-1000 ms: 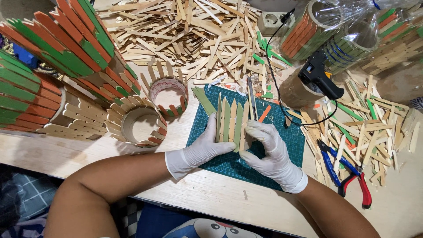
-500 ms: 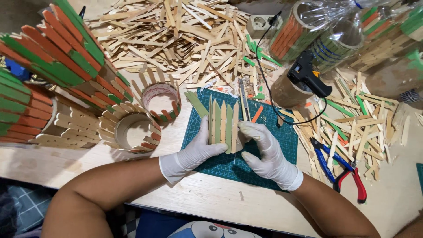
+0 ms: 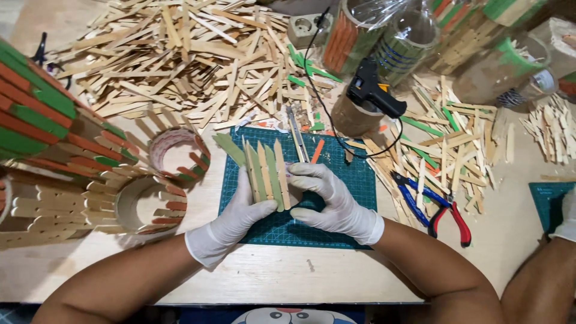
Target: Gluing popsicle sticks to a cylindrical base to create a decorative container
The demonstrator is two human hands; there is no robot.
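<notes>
Both hands' grip [image 3: 282, 201] on stick panel [image 3: 266, 174]

I see one view only: my head camera looks steeply down, close over the counter [image 3: 288, 282], facing its far edge.

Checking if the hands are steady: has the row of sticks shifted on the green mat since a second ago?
No: the row of sticks lies at the same spot on the cutting mat.

Bright, even overhead light (edges slightly distorted).
</notes>
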